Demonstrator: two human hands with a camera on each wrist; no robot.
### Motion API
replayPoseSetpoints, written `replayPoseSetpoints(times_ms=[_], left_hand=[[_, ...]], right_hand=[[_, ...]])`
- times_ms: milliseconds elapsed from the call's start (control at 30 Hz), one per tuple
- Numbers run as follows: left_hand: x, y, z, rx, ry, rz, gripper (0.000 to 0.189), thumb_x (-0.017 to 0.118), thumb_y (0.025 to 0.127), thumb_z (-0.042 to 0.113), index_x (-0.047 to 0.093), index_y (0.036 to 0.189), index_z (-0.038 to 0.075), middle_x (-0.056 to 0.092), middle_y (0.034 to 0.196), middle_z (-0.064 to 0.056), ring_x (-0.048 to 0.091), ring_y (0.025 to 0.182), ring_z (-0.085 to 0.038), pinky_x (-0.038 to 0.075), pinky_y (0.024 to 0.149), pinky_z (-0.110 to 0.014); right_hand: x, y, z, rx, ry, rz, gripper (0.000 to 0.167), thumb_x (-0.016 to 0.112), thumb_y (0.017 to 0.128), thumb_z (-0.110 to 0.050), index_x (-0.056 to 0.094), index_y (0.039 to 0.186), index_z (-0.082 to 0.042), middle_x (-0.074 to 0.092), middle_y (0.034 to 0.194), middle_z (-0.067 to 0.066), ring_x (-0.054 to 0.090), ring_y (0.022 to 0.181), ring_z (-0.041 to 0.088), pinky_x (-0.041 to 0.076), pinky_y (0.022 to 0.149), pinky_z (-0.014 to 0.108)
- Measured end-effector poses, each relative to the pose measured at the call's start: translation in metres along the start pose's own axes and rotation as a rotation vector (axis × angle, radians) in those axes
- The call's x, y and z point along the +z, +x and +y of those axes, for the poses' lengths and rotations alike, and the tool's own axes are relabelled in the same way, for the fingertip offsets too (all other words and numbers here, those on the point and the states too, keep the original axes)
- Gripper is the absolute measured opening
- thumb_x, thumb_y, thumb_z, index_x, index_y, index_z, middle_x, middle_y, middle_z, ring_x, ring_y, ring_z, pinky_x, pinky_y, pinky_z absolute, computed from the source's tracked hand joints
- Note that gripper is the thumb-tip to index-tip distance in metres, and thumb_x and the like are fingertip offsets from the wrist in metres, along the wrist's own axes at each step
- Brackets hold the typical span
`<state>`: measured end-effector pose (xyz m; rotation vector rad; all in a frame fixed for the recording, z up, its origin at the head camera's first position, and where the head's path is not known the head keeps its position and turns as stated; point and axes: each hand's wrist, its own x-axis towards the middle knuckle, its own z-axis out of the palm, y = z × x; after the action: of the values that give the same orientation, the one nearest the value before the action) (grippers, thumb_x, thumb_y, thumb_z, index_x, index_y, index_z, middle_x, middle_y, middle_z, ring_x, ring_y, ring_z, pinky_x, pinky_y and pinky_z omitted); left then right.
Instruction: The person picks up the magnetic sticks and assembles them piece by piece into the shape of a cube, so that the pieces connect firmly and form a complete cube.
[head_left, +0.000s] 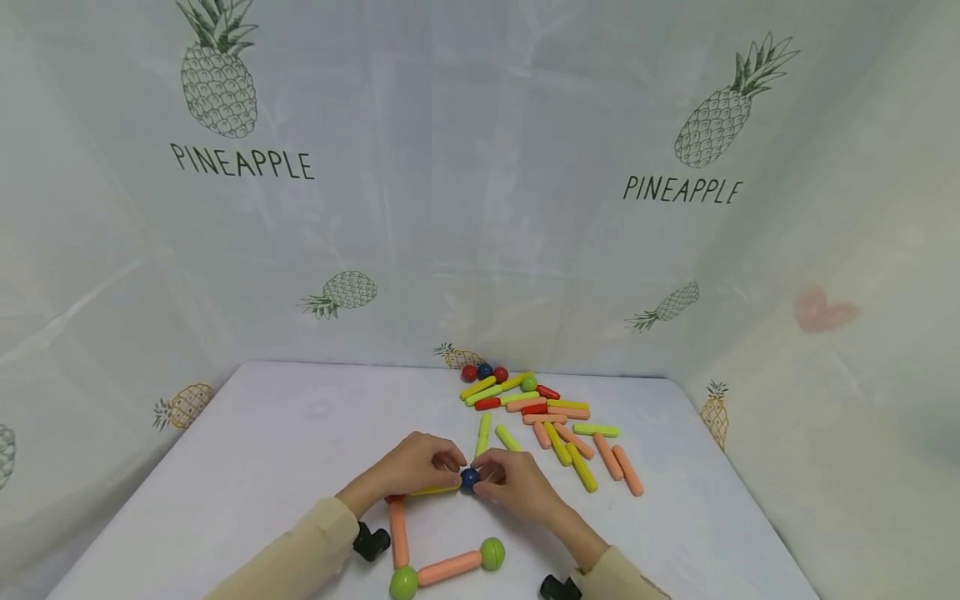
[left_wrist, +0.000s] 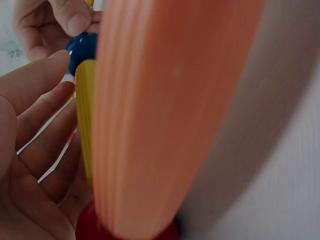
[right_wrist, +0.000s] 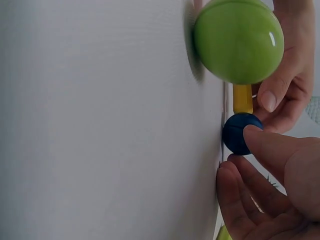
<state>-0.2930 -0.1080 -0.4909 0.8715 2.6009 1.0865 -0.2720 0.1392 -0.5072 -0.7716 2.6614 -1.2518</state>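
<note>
The blue ball (head_left: 469,480) is at the right end of a yellow stick (left_wrist: 85,125), whose long axis runs nearly sideways across the counter (head_left: 690,525), its left end pointing to a red ball (left_wrist: 89,225). The right hand (head_left: 521,485) has its thumb and fingers clamped on the blue ball. The left hand (head_left: 416,462) is just left of the blue ball, its fingers bent beside the yellow stick; whether they clamp it I cannot tell. Nearer the person than the blue ball, 1 orange stick (head_left: 399,533) runs from the red ball to a green ball (head_left: 403,582); a 2nd orange stick (head_left: 450,568) points sideways to a 2nd green ball (head_left: 492,553). Beyond the blue ball lie 2 lime sticks (head_left: 483,433), with more loose sticks (head_left: 582,468) to its right.
</note>
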Motion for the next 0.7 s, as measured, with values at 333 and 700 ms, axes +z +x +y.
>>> replayPoseSetpoints(times_ms=[333, 700], left_hand=[[0.008, 0.000, -0.010, -0.026, -0.006, 0.025, 0.015, 0.084, 0.094, 0.024, 0.080, 0.108, 0.023, 0.075, 0.090, 0.019, 0.068, 0.085, 0.000, 0.058, 0.085, -0.030], [0.000, -0.004, -0.010, -0.063, 0.011, 0.022, 0.015, 0.081, 0.097, 0.027, 0.077, 0.112, 0.024, 0.074, 0.092, 0.014, 0.067, 0.084, -0.005, 0.057, 0.081, -0.031]], right_hand=[[-0.002, 0.000, -0.002, 0.026, -0.022, -0.002, 0.024, 0.081, 0.096, -0.015, 0.076, 0.119, -0.015, 0.076, 0.103, -0.005, 0.069, 0.088, 0.005, 0.057, 0.079, 0.021], [-0.055, -0.034, 0.008, 0.032, -0.180, 0.163, 0.024, 0.080, 0.094, -0.008, 0.076, 0.117, -0.007, 0.075, 0.110, 0.007, 0.069, 0.089, 0.014, 0.059, 0.076, 0.024]])
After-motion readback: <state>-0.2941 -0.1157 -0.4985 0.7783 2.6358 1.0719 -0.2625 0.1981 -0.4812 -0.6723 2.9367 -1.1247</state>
